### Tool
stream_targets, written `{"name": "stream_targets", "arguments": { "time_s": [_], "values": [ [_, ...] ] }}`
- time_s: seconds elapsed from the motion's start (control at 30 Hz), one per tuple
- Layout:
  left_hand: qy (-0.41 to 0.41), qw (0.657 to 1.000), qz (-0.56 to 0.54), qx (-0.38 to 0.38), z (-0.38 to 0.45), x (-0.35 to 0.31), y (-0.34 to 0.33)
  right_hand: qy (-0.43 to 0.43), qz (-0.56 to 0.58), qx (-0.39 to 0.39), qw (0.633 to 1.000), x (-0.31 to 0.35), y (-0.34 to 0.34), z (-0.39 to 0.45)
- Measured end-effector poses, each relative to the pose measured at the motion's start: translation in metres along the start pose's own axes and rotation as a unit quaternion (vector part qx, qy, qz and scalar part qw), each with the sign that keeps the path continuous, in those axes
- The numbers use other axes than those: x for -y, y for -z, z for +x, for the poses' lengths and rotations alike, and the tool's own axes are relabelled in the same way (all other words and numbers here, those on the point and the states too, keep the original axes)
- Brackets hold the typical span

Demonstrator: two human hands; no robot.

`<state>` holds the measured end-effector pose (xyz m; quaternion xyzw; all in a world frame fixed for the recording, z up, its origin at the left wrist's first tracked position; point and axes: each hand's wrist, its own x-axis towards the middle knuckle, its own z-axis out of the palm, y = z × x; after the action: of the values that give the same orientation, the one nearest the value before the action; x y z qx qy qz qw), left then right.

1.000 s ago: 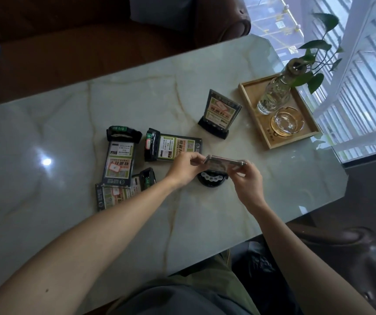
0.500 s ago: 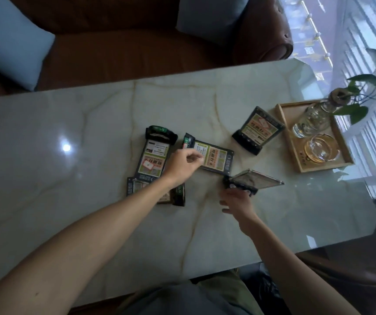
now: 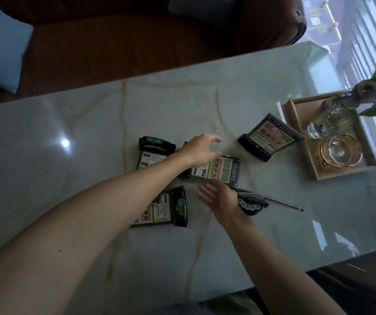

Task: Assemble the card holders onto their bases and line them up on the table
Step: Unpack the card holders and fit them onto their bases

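Observation:
Several card holders with black bases are on the marble table. One assembled holder stands upright at the right. A second assembled holder stands just right of my right hand, seen edge-on. Three holders lie flat: the far-left one, the middle one and the near one. My left hand hovers open over the left end of the middle flat holder, fingers curled. Fingers spread, my right hand holds nothing near that holder's lower edge.
A wooden tray at the right carries a glass vase with a plant and a glass ashtray. A brown sofa with blue cushions runs along the table's far side. The table's near edge is close to my body.
My right hand has let go of the assembled holder, which now stands on the table, and moved left. My left hand has reached over the middle flat holder. The camera has shifted.

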<state>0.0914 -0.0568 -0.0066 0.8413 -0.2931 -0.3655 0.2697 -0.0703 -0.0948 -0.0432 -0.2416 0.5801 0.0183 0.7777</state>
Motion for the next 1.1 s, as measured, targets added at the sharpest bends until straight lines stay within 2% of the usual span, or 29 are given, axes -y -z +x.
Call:
{"name": "stream_targets", "arguments": {
  "time_s": [0.1, 0.2, 0.27, 0.4, 0.6, 0.8, 1.1],
  "values": [
    [0.014, 0.999, 0.021, 0.038, 0.024, 0.004, 0.001, -0.024, 0.058, -0.006, 0.998, 0.004, -0.005, 0.010],
    [0.025, 0.993, 0.086, 0.071, 0.037, 0.014, 0.000, -0.039, 0.078, -0.018, 0.996, 0.007, -0.011, 0.017],
    [0.020, 0.991, 0.115, 0.061, 0.041, 0.019, 0.000, -0.040, 0.066, -0.021, 0.997, 0.010, -0.018, 0.020],
    [0.033, 0.993, 0.100, 0.059, 0.046, 0.026, 0.008, -0.022, 0.017, -0.056, 0.998, 0.020, -0.035, 0.028],
    [0.016, 0.999, -0.047, -0.007, 0.044, 0.031, 0.029, 0.130, -0.081, -0.087, 0.984, 0.038, -0.052, 0.021],
    [0.000, 0.984, -0.156, -0.081, 0.026, 0.030, 0.051, 0.281, -0.206, -0.118, 0.930, 0.052, -0.063, 0.011],
    [0.014, 0.971, -0.202, -0.129, -0.016, 0.050, 0.043, 0.380, -0.320, -0.126, 0.859, 0.049, -0.058, 0.001]
  ]
}}
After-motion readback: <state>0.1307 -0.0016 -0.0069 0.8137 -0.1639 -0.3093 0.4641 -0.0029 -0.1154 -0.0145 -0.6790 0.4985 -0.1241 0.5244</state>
